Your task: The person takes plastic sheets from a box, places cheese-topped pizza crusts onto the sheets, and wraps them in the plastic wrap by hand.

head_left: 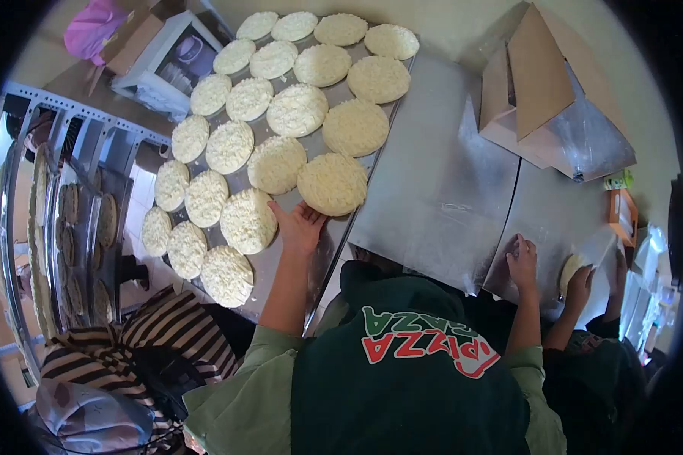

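Note:
My left hand [301,229] reaches over a large metal tray [281,262], its fingers apart. Its fingertips touch the near edge of a round pizza base [332,185] with a pale, crumbly-looking topping, and the thumb lies close to a neighbouring pizza base [249,221]. Several more such rounds cover the tray in rows, among them one at the near end [227,276]. Over the steel table [440,197] to the right is my right hand [521,262], holding nothing, with fingers loosely bent and apart.
At my right, a co-worker's hand [580,283] holds a pale flat round [571,271]. An open cardboard box [542,83] with a plastic liner stands at the back right. A metal rack [91,121] with loaded trays and a person in striped clothing [171,326] are at left.

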A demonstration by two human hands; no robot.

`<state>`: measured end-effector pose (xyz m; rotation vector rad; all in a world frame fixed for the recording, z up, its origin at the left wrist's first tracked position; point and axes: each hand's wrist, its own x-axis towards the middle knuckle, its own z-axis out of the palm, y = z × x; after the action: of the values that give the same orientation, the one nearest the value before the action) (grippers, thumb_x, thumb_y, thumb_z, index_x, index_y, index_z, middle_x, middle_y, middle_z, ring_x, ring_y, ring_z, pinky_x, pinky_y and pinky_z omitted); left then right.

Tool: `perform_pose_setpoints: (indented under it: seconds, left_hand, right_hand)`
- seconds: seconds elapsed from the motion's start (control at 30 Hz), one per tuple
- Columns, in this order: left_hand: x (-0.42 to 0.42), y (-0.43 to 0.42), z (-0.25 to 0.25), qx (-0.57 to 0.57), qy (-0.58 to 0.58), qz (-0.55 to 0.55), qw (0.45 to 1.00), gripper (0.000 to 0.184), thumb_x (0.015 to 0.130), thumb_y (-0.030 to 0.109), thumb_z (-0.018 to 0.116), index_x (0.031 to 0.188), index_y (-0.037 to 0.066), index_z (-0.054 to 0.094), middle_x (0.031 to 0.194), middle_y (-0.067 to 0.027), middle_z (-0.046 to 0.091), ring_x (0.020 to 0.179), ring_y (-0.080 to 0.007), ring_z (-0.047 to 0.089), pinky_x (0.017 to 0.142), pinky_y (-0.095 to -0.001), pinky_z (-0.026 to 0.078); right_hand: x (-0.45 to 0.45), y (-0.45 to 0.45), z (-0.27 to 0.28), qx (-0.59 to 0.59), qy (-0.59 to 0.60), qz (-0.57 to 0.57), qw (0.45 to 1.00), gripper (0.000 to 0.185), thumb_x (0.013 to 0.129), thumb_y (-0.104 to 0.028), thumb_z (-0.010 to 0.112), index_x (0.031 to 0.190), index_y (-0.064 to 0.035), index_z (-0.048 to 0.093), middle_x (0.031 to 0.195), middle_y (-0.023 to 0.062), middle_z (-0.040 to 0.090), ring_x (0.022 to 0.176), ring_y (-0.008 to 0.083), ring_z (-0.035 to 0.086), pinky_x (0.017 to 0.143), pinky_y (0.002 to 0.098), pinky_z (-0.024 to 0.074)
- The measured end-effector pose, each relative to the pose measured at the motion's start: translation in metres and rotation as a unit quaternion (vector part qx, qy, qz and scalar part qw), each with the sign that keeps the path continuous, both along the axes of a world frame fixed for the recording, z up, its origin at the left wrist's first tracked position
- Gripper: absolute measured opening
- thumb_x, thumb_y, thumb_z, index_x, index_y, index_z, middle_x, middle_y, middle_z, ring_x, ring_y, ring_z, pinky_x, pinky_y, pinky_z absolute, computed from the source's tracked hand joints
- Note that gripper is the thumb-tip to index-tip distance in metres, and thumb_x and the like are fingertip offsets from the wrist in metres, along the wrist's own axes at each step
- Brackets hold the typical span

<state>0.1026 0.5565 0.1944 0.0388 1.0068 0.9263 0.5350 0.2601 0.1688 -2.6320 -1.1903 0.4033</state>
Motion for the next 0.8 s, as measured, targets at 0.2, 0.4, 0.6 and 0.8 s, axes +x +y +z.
perform_pose_setpoints:
  seconds: [0.2, 0.4, 0.6, 0.8]
  left_hand:
    - [0.037, 0.014, -0.011, 0.169, -0.177, 0.008, 0.97, 0.092, 0.076, 0.077, 0.02, 0.136, 0.008, 0.029, 0.141, -0.0132, 0.029, 0.127, -0.0364, 0.03, 0.102, -0.0535, 0.026]
    - [0.102, -0.029, 0.006, 0.171, -0.118, -0.131, 0.969, 0.087, 0.079, 0.073, 0.02, 0.137, 0.008, 0.026, 0.139, -0.0165, 0.03, 0.126, -0.0357, 0.032, 0.103, -0.053, 0.026]
    - [0.218, -0.109, -0.013, -0.06, -0.193, -0.361, 0.911, 0.106, 0.068, 0.084, 0.026, 0.135, 0.001, 0.028, 0.138, -0.0186, 0.032, 0.125, -0.0354, 0.034, 0.104, -0.0479, 0.027]
    - [0.269, -0.136, -0.022, -0.04, -0.162, -0.457, 0.874, 0.093, 0.078, 0.075, 0.024, 0.134, 0.001, 0.031, 0.133, -0.0184, 0.038, 0.124, -0.0324, 0.037, 0.102, -0.0429, 0.031]
  right_hand:
    - [0.003, 0.0, 0.008, -0.015, 0.004, -0.045, 0.999, 0.056, 0.073, -0.015, 0.062, 0.126, -0.0141, 0.044, 0.123, 0.0191, 0.039, 0.111, 0.039, 0.041, 0.094, 0.0441, 0.0362]
    - [0.015, 0.007, 0.009, -0.054, -0.054, -0.209, 0.975, 0.046, 0.082, -0.02, 0.051, 0.127, -0.0174, 0.041, 0.116, 0.013, 0.044, 0.107, 0.0338, 0.044, 0.085, 0.0496, 0.0419]
    - [0.033, 0.012, -0.004, -0.013, -0.071, -0.26, 0.963, 0.041, 0.081, -0.016, 0.051, 0.121, -0.017, 0.047, 0.113, 0.0104, 0.046, 0.105, 0.0306, 0.046, 0.081, 0.046, 0.0432]
    - [0.032, 0.003, 0.005, 0.005, -0.08, -0.25, 0.965, 0.039, 0.08, -0.015, 0.052, 0.119, -0.0138, 0.05, 0.109, 0.0123, 0.048, 0.099, 0.0312, 0.049, 0.081, 0.0446, 0.0427]
